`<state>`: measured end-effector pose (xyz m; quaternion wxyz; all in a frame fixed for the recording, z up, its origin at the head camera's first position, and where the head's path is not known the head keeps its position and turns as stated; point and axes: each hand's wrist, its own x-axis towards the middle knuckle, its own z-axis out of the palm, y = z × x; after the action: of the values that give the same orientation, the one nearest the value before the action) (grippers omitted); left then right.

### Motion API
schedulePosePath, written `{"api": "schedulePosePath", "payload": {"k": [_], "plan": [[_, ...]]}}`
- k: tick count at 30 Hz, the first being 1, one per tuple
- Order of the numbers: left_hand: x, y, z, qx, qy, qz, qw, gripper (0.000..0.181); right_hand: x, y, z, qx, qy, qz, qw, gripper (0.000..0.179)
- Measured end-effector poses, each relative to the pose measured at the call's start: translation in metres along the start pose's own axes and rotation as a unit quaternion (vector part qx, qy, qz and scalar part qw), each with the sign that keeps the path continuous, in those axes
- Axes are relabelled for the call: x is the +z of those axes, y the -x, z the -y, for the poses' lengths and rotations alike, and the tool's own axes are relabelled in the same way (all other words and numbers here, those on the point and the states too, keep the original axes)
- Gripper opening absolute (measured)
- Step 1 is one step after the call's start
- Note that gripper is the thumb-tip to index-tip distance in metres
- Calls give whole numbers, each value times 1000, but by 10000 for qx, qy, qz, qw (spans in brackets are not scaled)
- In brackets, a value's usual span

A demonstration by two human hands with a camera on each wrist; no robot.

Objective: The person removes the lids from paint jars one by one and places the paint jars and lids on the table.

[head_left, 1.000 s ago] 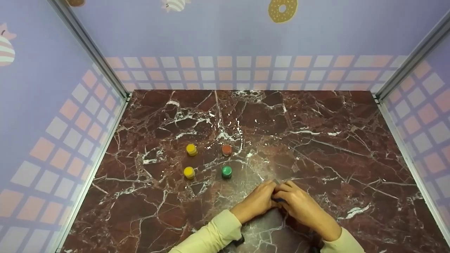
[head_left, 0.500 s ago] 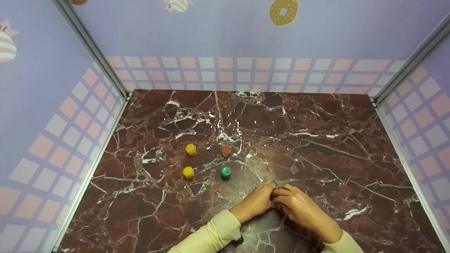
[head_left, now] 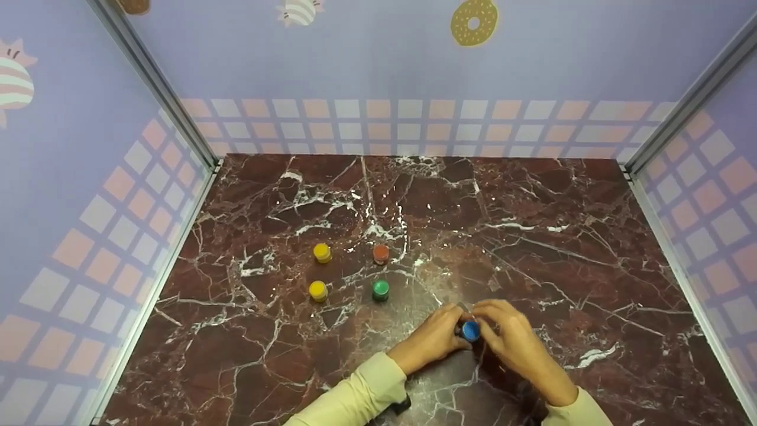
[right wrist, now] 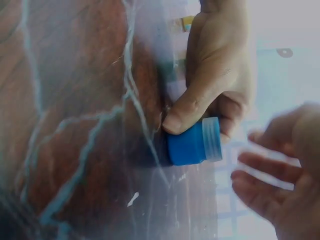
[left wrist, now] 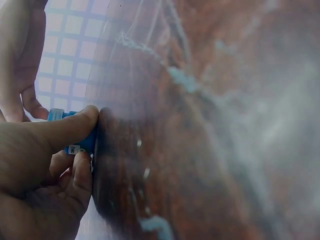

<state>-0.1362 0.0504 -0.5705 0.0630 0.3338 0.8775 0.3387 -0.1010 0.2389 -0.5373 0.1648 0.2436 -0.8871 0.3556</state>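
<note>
A small blue paint jar (head_left: 471,331) stands on the marble-patterned table near the front, right of centre. My left hand (head_left: 434,334) grips it from the left; the right wrist view shows the thumb pressed along the jar's side, low by the table. On top sits a ridged, see-through lid (right wrist: 212,139). My right hand (head_left: 514,340) is just right of the jar, its fingers loosely bent and spread. A gap shows between those fingers and the lid in the right wrist view. Part of a small label (left wrist: 75,149) is visible between the left fingers.
Left of the hands stand two yellow-topped jars (head_left: 322,253), an orange-red jar (head_left: 381,254) and a green jar (head_left: 381,290), apart from one another. Patterned panels (head_left: 414,65) enclose the table (head_left: 532,254) at the back and both sides.
My right hand has moved off the jar's top and its fingers have spread, so the blue jar now shows. The left hand keeps its place; the other jars have not moved.
</note>
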Motion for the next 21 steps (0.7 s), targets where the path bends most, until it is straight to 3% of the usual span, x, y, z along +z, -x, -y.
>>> {"api": "schedulePosePath", "payload": {"k": [4, 7, 12, 16, 21], "plan": [[2, 0, 0, -57, 116, -37, 9999, 41, -1, -4, 1, 860, 103, -351, 9956, 21], [3, -1, -1, -122, 231, -47, 9996, 39, -2, -6, 4, 1471, 320, -520, 9872, 15], [3, -2, -1, -168, 245, -8, 9996, 37, -2, -9, 12, 2262, 568, -369, 9717, 16], [3, -2, -1, -163, 174, 16, 9997, 38, 0, -10, 20, 2387, 776, -158, 9679, 25], [2, -2, -1, -94, -59, 4, 9999, 38, 9, -10, 29, 2100, 1220, -185, 9699, 28]]}}
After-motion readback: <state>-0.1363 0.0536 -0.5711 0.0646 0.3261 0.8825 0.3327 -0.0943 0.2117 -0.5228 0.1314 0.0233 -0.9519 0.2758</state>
